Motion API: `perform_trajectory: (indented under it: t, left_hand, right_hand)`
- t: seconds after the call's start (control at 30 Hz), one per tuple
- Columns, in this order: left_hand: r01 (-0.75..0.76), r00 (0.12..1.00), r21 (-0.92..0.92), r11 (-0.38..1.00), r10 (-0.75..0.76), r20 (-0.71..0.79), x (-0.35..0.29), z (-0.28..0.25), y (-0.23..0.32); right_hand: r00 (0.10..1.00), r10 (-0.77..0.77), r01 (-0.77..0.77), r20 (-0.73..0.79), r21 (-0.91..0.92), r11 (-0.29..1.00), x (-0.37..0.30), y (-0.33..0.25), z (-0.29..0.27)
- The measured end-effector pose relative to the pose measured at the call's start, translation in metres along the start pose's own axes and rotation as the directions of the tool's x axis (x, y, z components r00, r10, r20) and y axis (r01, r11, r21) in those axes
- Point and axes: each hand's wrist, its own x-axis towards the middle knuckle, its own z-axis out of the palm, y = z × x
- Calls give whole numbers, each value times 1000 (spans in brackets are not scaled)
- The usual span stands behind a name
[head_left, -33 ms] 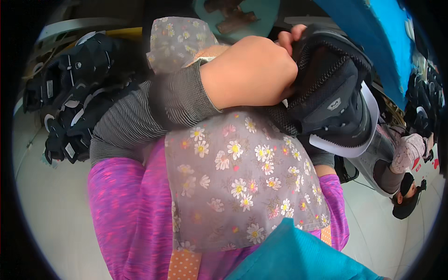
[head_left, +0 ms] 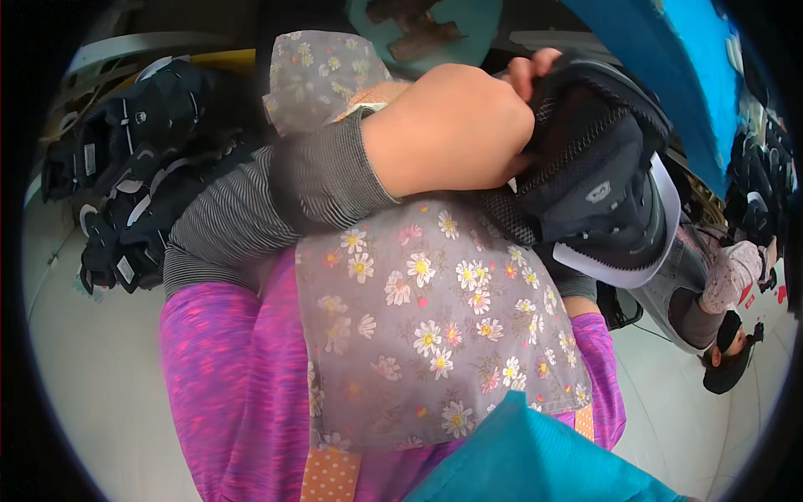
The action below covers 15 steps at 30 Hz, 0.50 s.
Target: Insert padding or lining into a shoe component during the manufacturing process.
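A black shoe upper (head_left: 602, 180) with zigzag stitching and a white serrated edge is held over my lap at the right. My left hand (head_left: 447, 130) reaches across from the left, its back toward me, closed against the near side of the upper; its fingertips are mostly hidden. Over the top rim of the upper curl the fingers of my right hand (head_left: 523, 77), while the rest of that hand is out of sight behind the upper. A grey apron with daisies (head_left: 435, 326) covers my lap.
More black shoe uppers (head_left: 125, 142) are piled at the left. A bright blue panel (head_left: 686, 84) slants at upper right, and a round teal surface (head_left: 477, 25) bears brown parts at the top. Another person (head_left: 694, 309) sits at the right; further black uppers (head_left: 753, 184) are stacked beyond.
The shoe upper and the right-hand fingers on its rim have shifted very slightly to the right. My left hand stays almost in place.
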Motion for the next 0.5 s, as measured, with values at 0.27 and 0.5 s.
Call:
perform_trajectory:
  t: [0.27,0.5]
  left_hand:
    - [216,975,-499,839,-209,72,20,-6,-1]
    - [-243,970,-602,761,170,-176,17,-14,-25]
  right_hand:
    - [930,-366,367,28,-6,930,-5,-5,2]
    - [930,-357,337,89,182,924,-9,19,18]
